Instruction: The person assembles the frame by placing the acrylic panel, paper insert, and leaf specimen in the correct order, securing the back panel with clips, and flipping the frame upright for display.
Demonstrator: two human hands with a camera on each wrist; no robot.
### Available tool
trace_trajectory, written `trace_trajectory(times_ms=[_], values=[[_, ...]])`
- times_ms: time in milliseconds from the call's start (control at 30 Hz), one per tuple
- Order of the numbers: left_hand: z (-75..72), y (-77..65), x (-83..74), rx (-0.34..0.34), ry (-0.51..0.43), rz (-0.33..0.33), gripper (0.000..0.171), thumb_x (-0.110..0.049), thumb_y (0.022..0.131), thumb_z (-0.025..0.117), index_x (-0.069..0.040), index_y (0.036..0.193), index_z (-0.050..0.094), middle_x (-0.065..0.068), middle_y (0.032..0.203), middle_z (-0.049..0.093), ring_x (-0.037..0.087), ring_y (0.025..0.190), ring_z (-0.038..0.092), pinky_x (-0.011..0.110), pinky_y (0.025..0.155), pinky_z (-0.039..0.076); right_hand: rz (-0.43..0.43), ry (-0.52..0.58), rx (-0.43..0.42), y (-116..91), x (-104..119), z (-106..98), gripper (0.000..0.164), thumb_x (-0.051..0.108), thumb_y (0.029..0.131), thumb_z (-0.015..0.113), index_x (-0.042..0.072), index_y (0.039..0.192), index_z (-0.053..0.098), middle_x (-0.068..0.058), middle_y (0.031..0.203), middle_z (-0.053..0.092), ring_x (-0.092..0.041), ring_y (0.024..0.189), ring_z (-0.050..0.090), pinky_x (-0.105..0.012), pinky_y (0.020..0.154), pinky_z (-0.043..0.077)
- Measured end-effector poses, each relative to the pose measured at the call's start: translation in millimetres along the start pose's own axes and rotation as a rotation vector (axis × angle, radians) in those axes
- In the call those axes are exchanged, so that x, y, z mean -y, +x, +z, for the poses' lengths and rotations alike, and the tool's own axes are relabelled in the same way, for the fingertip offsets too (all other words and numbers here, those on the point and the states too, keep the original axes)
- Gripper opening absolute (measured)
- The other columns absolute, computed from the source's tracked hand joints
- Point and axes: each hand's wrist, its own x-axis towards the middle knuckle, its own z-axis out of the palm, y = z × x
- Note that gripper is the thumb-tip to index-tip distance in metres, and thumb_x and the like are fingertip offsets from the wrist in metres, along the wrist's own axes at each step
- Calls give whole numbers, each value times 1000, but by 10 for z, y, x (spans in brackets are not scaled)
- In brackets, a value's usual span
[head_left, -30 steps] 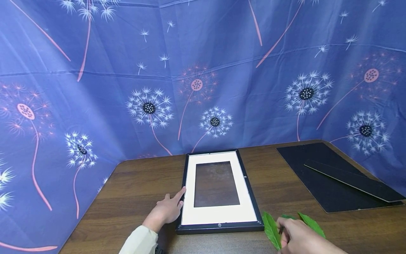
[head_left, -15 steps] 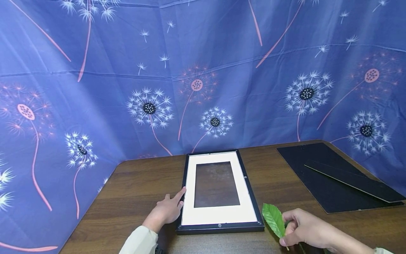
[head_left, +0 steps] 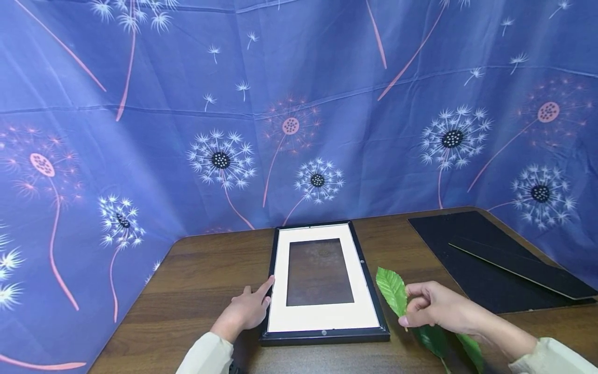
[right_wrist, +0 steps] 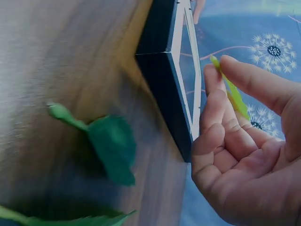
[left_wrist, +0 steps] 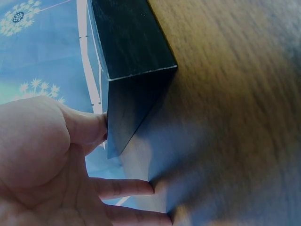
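Note:
A black picture frame (head_left: pixel 324 336) with a white mat (head_left: pixel 322 318) inside lies flat on the table; through the mat's opening the wood shows dimly. My left hand (head_left: pixel 244 310) touches the frame's left side, its other fingertips down on the wood in the left wrist view. To the right of the frame, my right hand (head_left: pixel 436 309) pinches a bright green leaf (head_left: pixel 391 291) by its lower end, thumb against fingertips, held above the table. Below that hand, a darker leaf (head_left: pixel 432 340) and another leaf (head_left: pixel 471 352) lie on the wood, partly hidden by the forearm.
A large black board (head_left: pixel 448 228) lies at the right of the brown wooden table (head_left: pixel 210 275). On it rests a narrow black strip (head_left: pixel 518 265), the frame's stand perhaps. A blue dandelion-print cloth (head_left: pixel 374 130) hangs behind and at both sides.
My right hand has lifted one leaf from the others and carried it up and toward the frame's right side. The left hand has stayed in place on the frame.

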Motion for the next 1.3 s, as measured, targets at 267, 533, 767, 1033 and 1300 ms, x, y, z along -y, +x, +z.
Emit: trace_trajectory(times_ms=[267, 533, 767, 1033, 1300], values=[[-4, 15, 17, 5, -2, 5, 50, -22, 107, 49, -16, 156, 41, 45, 144, 38, 74, 121, 40, 80, 94, 37, 72, -83, -78, 205, 133, -32, 27, 12, 96, 67, -8, 114, 61, 2, 74, 60, -11, 74, 49, -25, 58, 37], [-14, 4, -5, 13, 2, -2, 50, -22, 107, 49, -16, 156, 41, 45, 144, 38, 74, 121, 40, 80, 94, 37, 76, -93, -86, 324, 195, -43, 25, 13, 97, 64, -7, 111, 62, -1, 80, 65, -15, 77, 53, -26, 63, 42], [-7, 7, -5, 8, 3, -7, 50, -22, 107, 49, -17, 156, 41, 45, 143, 39, 75, 120, 40, 80, 93, 37, 44, -101, -98, 442, 240, -22, 22, 12, 94, 68, -6, 106, 62, 3, 72, 56, -13, 73, 51, -24, 61, 41], [-9, 22, 5, 7, 3, 0, 50, -22, 107, 48, -16, 156, 41, 45, 143, 39, 75, 120, 39, 80, 94, 36, 68, -154, -170, 568, 305, 7, 53, 16, 91, 74, -14, 131, 56, -1, 80, 68, -17, 79, 55, -28, 63, 43], [5, 26, -1, 14, 17, -24, 50, -24, 107, 48, -17, 156, 40, 43, 145, 38, 75, 122, 38, 80, 94, 36, 83, -213, -279, 713, 350, 110, 58, 15, 87, 80, -14, 131, 56, -7, 80, 73, -18, 72, 54, -27, 58, 39]])
